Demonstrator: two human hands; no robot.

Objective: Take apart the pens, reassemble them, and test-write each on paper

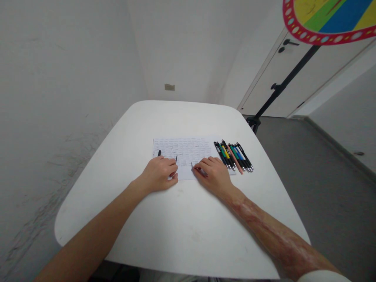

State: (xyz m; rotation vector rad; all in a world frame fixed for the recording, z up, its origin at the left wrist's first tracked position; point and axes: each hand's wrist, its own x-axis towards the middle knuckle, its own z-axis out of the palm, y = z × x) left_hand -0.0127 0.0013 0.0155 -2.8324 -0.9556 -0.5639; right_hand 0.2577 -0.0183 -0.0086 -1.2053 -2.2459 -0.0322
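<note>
My left hand (161,173) is closed over the left part of a sheet of handwritten paper (188,145). A black pen part (159,152) sticks out above its knuckles, and a thin dark stick (176,159) rises by its fingertips. Whether these two belong together is hidden by the fingers. My right hand (215,175) rests at the sheet's lower right, fingers curled in a pinch around a slim grey pen-like piece (192,165). Most of that piece lies behind the fingers. Just right of this hand, several pens (233,156) lie side by side, black, green, yellow, pink and blue.
The white table (182,231) has rounded corners and stands near pale walls. Beyond its right edge are a black stand (282,84) carrying a colourful wheel (335,19), a white door (308,74) and grey floor (293,156).
</note>
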